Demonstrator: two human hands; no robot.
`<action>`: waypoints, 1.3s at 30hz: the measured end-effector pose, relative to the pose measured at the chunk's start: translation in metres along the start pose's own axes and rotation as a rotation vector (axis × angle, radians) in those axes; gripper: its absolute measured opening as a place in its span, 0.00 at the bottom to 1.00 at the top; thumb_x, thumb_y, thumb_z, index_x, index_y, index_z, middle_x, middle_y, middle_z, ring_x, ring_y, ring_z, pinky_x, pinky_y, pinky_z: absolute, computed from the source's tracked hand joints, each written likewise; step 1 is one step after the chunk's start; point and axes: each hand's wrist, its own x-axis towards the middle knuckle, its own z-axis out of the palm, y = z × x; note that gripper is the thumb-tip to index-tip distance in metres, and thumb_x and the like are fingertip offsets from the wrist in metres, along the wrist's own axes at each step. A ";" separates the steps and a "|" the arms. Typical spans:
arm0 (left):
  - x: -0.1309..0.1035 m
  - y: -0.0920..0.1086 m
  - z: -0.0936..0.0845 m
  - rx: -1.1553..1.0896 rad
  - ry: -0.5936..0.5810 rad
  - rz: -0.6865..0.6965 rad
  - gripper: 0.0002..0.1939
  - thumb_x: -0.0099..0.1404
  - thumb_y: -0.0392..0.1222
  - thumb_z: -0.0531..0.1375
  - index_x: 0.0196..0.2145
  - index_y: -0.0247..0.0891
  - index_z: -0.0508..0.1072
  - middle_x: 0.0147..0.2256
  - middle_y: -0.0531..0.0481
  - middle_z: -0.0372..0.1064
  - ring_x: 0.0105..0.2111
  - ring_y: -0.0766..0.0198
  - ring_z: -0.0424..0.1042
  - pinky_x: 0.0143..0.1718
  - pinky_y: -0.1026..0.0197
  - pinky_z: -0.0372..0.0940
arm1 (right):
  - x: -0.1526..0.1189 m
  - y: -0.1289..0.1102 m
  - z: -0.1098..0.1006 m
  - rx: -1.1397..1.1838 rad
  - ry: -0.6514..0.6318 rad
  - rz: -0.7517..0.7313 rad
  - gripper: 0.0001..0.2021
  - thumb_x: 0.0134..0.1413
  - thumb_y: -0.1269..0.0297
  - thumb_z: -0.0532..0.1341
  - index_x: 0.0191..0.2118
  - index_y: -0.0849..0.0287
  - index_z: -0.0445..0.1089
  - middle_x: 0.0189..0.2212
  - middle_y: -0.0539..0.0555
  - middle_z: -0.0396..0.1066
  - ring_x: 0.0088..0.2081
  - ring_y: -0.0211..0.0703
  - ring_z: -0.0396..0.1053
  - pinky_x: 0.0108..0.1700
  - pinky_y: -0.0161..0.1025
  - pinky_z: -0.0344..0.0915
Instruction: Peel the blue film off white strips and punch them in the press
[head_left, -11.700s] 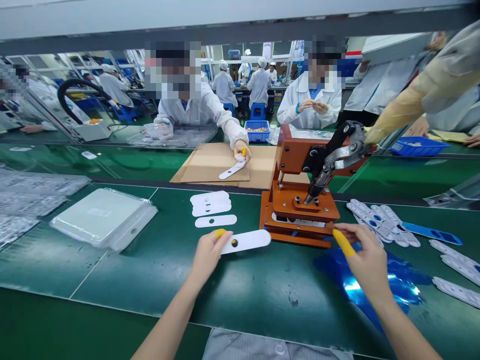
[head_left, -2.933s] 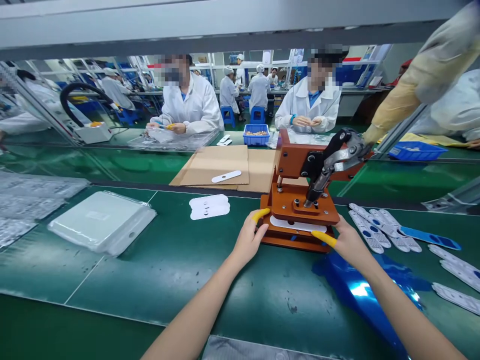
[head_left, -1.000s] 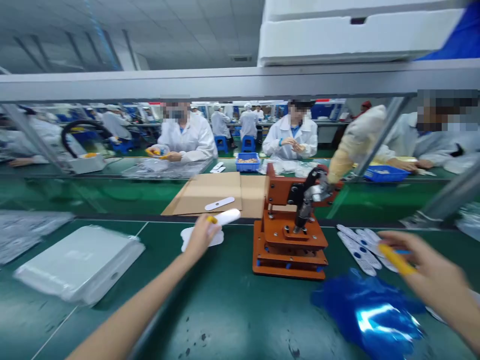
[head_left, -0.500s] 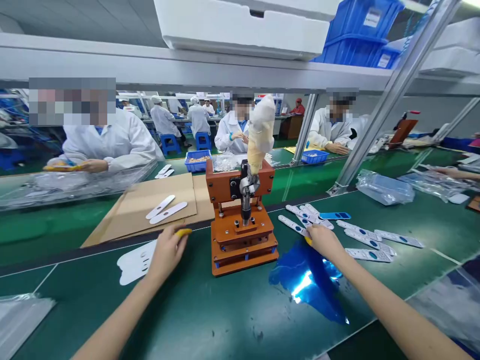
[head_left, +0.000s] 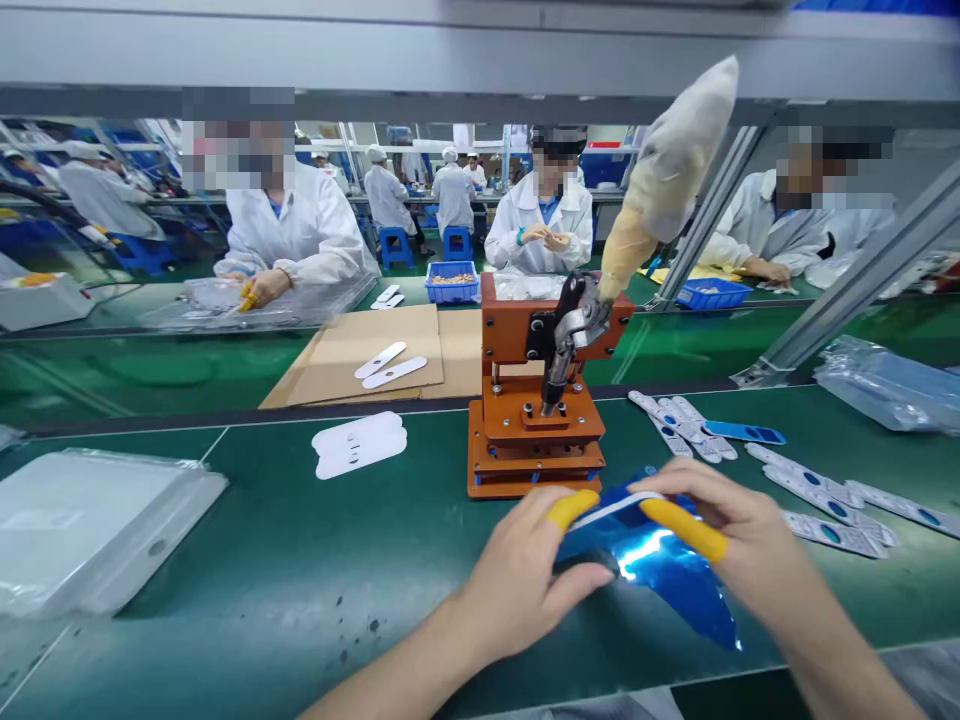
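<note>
Over the blue film (head_left: pixel 694 590), both hands hold a thin white panel (head_left: pixel 616 510), seen nearly edge-on. My left hand (head_left: pixel 517 570) has a yellow finger cot on the index finger, which rests at the panel's left end; the thumb reaches out below. My right hand (head_left: pixel 739 525) pinches the right end, its thumb in a yellow cot. Just behind the hands stands an orange-brown hand press (head_left: pixel 540 435) with a cloth-wrapped lever (head_left: pixel 660 160) leaning right. The panel's face is hidden from view.
Long white panels with dark oval windows (head_left: pixel 825 500) lie at right, near a blue one (head_left: pixel 746 432). White cut sheets (head_left: pixel 360 445) and bagged stock (head_left: pixel 97 530) lie at left. Beyond are cardboard (head_left: pixel 337 350), a metal post (head_left: pixel 862 270) and co-workers in white coats.
My hands have come together in front of the press, the left from the white sheets, the right from the panels. The white panel is now between them. The view has shifted left and down.
</note>
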 end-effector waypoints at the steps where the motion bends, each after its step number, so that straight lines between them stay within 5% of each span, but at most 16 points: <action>1: 0.006 0.004 0.009 -0.145 -0.065 -0.094 0.14 0.67 0.49 0.53 0.40 0.36 0.71 0.37 0.43 0.72 0.37 0.59 0.72 0.39 0.59 0.67 | -0.002 -0.010 0.016 0.110 -0.036 0.008 0.10 0.50 0.55 0.64 0.35 0.53 0.76 0.35 0.55 0.72 0.39 0.46 0.70 0.39 0.38 0.68; 4: 0.010 0.003 0.031 -0.493 -0.079 -0.308 0.23 0.70 0.52 0.44 0.25 0.36 0.66 0.18 0.53 0.63 0.17 0.69 0.64 0.21 0.67 0.61 | -0.006 -0.024 0.058 0.446 -0.087 0.168 0.13 0.53 0.54 0.62 0.41 0.54 0.75 0.41 0.56 0.74 0.36 0.44 0.72 0.35 0.38 0.71; 8: -0.005 -0.011 0.041 -0.418 0.076 -0.317 0.24 0.68 0.54 0.47 0.20 0.37 0.62 0.15 0.55 0.58 0.15 0.70 0.61 0.21 0.68 0.58 | -0.012 -0.024 0.094 0.747 -0.057 0.391 0.15 0.52 0.51 0.62 0.38 0.58 0.73 0.40 0.57 0.74 0.19 0.37 0.66 0.16 0.35 0.64; 14: -0.019 -0.025 0.036 -0.302 0.099 -0.363 0.23 0.69 0.53 0.47 0.21 0.37 0.63 0.16 0.55 0.59 0.15 0.71 0.61 0.22 0.68 0.58 | -0.005 -0.007 0.108 0.860 -0.050 0.498 0.18 0.53 0.48 0.59 0.34 0.60 0.72 0.35 0.58 0.74 0.29 0.42 0.70 0.25 0.36 0.68; 19: -0.023 -0.026 0.029 -0.459 0.059 -0.502 0.22 0.68 0.56 0.46 0.26 0.37 0.65 0.13 0.57 0.59 0.13 0.70 0.60 0.20 0.68 0.57 | 0.013 0.005 0.080 0.469 -0.140 0.232 0.12 0.49 0.55 0.66 0.34 0.57 0.68 0.31 0.51 0.69 0.34 0.39 0.69 0.35 0.33 0.67; 24: -0.021 -0.018 0.018 -0.493 0.018 -0.554 0.23 0.66 0.58 0.49 0.26 0.36 0.65 0.13 0.57 0.60 0.14 0.70 0.61 0.20 0.69 0.57 | 0.022 -0.002 0.060 0.045 -0.309 -0.014 0.06 0.58 0.63 0.58 0.31 0.57 0.64 0.30 0.50 0.64 0.31 0.37 0.65 0.33 0.34 0.65; 28: -0.018 -0.013 0.015 -0.807 -0.023 -0.662 0.29 0.64 0.64 0.47 0.24 0.35 0.66 0.13 0.54 0.60 0.13 0.70 0.61 0.17 0.68 0.55 | 0.024 0.001 0.062 -0.266 -0.213 -0.460 0.06 0.60 0.74 0.52 0.35 0.58 0.63 0.33 0.53 0.65 0.35 0.39 0.63 0.36 0.36 0.63; 33: -0.016 -0.015 0.017 -1.391 -0.028 -0.765 0.31 0.65 0.64 0.44 0.21 0.34 0.66 0.16 0.54 0.58 0.12 0.73 0.55 0.15 0.68 0.49 | 0.021 0.014 0.069 -0.415 -0.065 -0.902 0.09 0.56 0.77 0.56 0.41 0.59 0.66 0.35 0.57 0.69 0.38 0.44 0.65 0.38 0.41 0.66; 36: -0.015 -0.017 0.016 -1.551 0.050 -0.792 0.31 0.68 0.60 0.42 0.25 0.32 0.68 0.16 0.52 0.58 0.15 0.72 0.56 0.17 0.68 0.50 | 0.014 0.017 0.073 -0.414 -0.079 -1.004 0.11 0.56 0.77 0.56 0.44 0.61 0.66 0.36 0.58 0.71 0.40 0.46 0.67 0.40 0.43 0.68; 39: -0.016 -0.020 0.014 -1.546 0.250 -0.851 0.23 0.67 0.56 0.51 0.31 0.31 0.70 0.22 0.50 0.64 0.20 0.71 0.63 0.20 0.69 0.56 | 0.004 0.019 0.078 -0.381 -0.097 -0.971 0.10 0.55 0.77 0.56 0.43 0.63 0.67 0.35 0.59 0.71 0.39 0.45 0.68 0.39 0.42 0.69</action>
